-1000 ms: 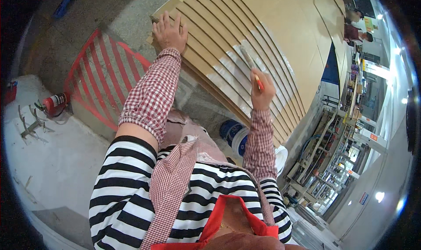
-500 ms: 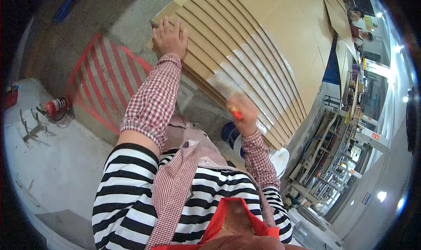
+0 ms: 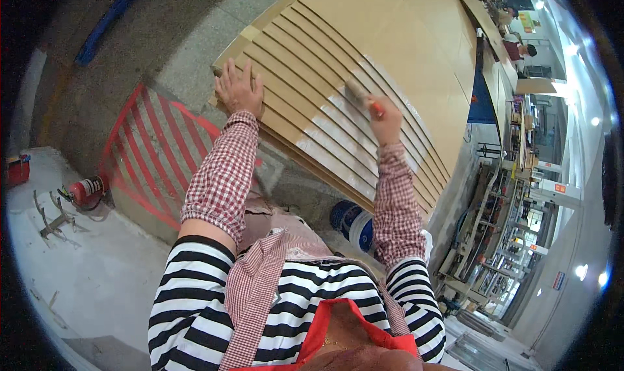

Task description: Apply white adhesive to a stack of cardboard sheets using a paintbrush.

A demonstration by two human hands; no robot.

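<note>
Head view: stack of long tan wooden slats lies stepped, filling the upper middle of the frame. Left hand rests flat, fingers spread, on the slats near the stack's left end corner, grasping nothing. Right hand is clenched around the orange handle of a flat paintbrush; bristles touch a slat at the stack's middle. White-coated patches cover the slats beside and below the brush. Blue-and-white bucket stands below the stack's lower edge. Red fire extinguisher lies well apart, far left.

A blue banner hangs right; small red-and-white sign lower right.
</note>
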